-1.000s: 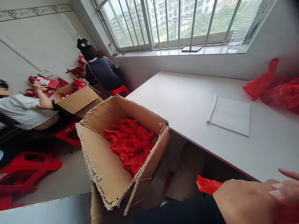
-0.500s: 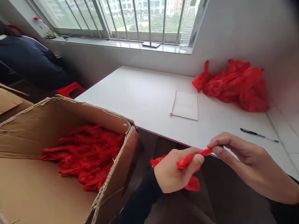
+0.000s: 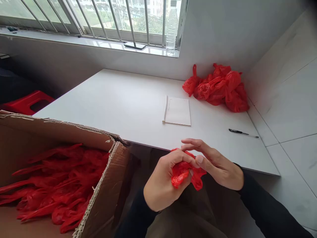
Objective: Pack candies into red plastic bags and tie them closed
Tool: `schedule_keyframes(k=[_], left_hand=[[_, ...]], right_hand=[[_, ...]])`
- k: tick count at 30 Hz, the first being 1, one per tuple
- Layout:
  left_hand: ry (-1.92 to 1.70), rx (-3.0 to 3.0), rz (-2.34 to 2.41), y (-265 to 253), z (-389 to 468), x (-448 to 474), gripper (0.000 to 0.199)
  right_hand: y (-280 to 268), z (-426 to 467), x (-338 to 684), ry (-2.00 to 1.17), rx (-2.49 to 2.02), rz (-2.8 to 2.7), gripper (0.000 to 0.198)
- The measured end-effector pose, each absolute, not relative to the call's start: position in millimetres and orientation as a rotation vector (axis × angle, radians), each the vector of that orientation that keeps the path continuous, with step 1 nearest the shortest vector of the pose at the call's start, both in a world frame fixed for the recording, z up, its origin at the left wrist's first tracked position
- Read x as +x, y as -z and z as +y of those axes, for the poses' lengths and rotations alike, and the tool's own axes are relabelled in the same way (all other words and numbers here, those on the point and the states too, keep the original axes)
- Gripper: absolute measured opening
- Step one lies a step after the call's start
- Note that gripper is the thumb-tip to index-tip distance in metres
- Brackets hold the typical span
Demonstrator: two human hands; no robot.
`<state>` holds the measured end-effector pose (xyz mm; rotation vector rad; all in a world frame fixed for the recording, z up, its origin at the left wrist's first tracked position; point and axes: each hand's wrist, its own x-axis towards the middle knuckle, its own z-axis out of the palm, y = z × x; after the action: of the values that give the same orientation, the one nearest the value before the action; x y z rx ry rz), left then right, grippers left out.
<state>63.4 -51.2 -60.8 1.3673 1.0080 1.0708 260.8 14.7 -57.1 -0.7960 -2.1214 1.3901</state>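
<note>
My left hand (image 3: 164, 181) is closed around a crumpled red plastic bag (image 3: 180, 175), whose folds stick out past the fingers on both sides. Against it from the right comes my right hand (image 3: 214, 162), its fingers stretched out over the top of the bag and its thumb by the left index finger. The right hand's thumb and fingers are apart, and its fingertips partly hide behind the bag and the left hand. Both hands are just in front of the table's near edge, above my lap.
At left, a cardboard box (image 3: 119, 172) holds a heap of red plastic bags (image 3: 66, 185). On the white table (image 3: 119, 102) lie a notepad (image 3: 177, 111), a pen (image 3: 239, 132) and a red bag pile (image 3: 220, 87). A bottle (image 3: 171, 31) stands on the windowsill; a red stool (image 3: 27, 102) is beyond the box.
The view has swung right. The red bag, stretched as a twisted strip between both hands before, is now bunched in my left hand. My right hand's pinch has loosened and its fingers have extended.
</note>
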Motion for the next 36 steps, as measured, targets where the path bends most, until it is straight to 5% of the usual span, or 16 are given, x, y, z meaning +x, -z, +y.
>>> schedule_keyframes(k=[9,19,22,27,36], left_hand=[[-1.527,1.954,1.371,81,-45,70,0.041],[-1.328,2.217,1.237,57,-21,54,0.060],[-1.451,2.261,1.366,50,-12,38,0.051],[-1.629,1.654,1.783,80,-3,11,0.029],[-1.470,0.744,1.326,114,2,50,0.072]], right_hand=[[80,23,250,-1.863,-0.721,-1.896,0.029],[50,23,252,-1.088,-0.912,-1.742,0.010],[43,30,262,-0.810,-1.022,-1.707,0.012],[75,58,288,-0.730,-1.207,-1.633,0.020],[103,59,276,-1.219,-1.070,-1.409,0.026]])
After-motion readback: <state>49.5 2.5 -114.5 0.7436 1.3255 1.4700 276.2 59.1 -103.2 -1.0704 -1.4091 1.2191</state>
